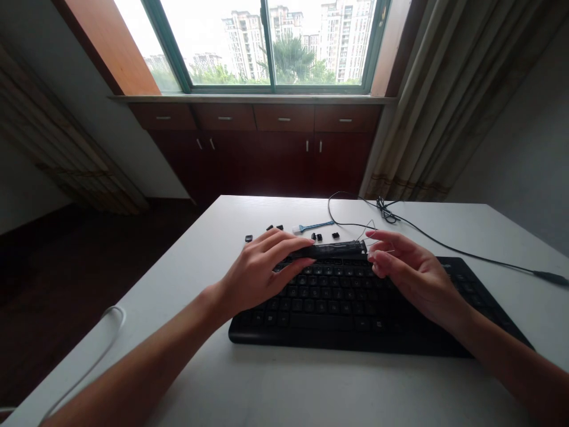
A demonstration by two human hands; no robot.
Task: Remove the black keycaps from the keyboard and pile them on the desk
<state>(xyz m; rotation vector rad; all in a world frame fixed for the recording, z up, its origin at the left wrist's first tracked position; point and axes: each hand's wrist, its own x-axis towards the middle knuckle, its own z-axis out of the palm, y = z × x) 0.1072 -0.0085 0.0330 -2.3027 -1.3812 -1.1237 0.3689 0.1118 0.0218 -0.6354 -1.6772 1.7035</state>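
A black keyboard lies on the white table in front of me, with its keys facing up. Above its back edge, my left hand grips the black handle of a wire keycap puller between thumb and fingers. Thin wires stick out of the handle's right end. There my right hand has its thumb and fingers at the wires, over the right part of the keyboard. Several loose black keycaps lie behind the keyboard. A small blue brush with pale bristles lies behind them.
A black cable with a tied bundle runs along the back and right of the white table. A white cord hangs over the left edge. Beyond stand brown cabinets under a window.
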